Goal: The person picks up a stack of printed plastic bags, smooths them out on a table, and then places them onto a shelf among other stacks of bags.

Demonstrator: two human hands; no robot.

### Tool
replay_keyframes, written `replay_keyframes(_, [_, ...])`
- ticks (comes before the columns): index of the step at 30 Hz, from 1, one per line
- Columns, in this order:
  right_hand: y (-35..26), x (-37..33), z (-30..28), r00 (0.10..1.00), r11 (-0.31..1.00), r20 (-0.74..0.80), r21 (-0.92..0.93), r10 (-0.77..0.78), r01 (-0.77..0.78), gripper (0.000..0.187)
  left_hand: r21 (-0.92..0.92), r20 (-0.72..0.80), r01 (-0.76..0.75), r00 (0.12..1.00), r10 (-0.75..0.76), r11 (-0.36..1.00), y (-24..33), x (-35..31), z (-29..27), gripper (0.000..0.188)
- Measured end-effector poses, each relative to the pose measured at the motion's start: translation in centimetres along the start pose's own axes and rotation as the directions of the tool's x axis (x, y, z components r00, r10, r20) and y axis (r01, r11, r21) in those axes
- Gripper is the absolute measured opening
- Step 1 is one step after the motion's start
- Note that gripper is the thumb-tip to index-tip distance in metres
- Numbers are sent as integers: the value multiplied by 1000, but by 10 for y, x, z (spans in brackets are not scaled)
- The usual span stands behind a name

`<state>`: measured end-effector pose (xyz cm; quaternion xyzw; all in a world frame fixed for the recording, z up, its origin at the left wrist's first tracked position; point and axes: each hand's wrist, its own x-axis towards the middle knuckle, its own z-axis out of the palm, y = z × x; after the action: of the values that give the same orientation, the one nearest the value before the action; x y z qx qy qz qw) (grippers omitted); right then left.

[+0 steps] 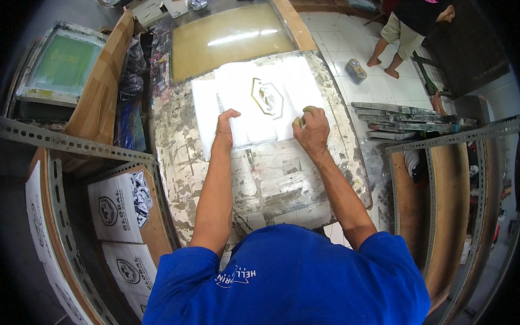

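Observation:
A pile of white sheets (244, 99), thin and slightly creased, lies on a worn, paint-stained table (259, 185). The top sheet bears a gold and grey hexagonal emblem (267, 98). My left hand (226, 127) grips the near left edge of the pile, thumb on top and the other fingers hidden. At the near right edge, my right hand (312, 130) is closed, its fingers curled down against the sheets. Yellowish-green coverings or stains show on those fingertips. Whether they pinch a sheet edge or something small is hidden.
Beyond the sheets lies a yellowish glossy panel (230, 38). Printing screens (60, 64) and cardboard (102, 82) stand left. Metal-framed racks (72, 139) flank me, the left one holding printed white sheets (112, 206). Stacked frames (410, 119) sit right. Another person (411, 24) stands back right.

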<state>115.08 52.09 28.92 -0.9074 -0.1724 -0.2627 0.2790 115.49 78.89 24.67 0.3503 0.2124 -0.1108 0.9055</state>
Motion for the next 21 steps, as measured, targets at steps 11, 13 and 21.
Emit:
replay_keyframes(11, [14, -3, -1, 980, 972, -33, 134, 199, -193, 8, 521, -61, -217, 955, 290, 825, -5, 2, 64, 44])
replay_keyframes(13, [14, -3, -1, 977, 966, -10, 151, 213, -209, 8, 648, 12, -297, 925, 380, 702, -10, 6, 80, 48])
replay_keyframes(21, [21, -4, 1, 979, 968, 38, 150, 199, -202, 14, 627, 136, -250, 968, 212, 738, -35, 15, 114, 90])
